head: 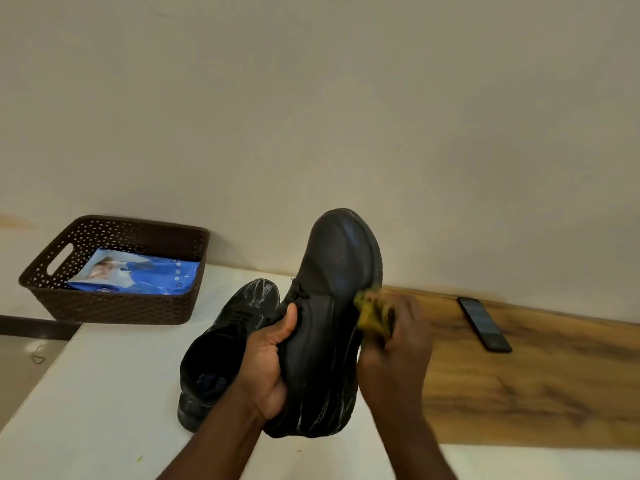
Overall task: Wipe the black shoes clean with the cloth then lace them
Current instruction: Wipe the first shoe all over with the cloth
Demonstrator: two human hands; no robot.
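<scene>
A black boot (332,271) is held up off the table, toe pointing away and upward, with white streaks on its toe and lower side. My left hand (268,368) grips it from the left, thumb across the upper. My right hand (394,344) holds a bunched yellow cloth (372,313) and presses it against the boot's right side near the sole; this hand is blurred. The second black boot (221,348) stands on the white table behind and left of the held one, its opening facing me and its toe streaked white.
A brown perforated basket (114,306) holding a blue packet (138,275) sits at the back left of the white table (104,410). A black phone (483,323) lies on the wooden surface (536,386) to the right. A plain wall rises behind.
</scene>
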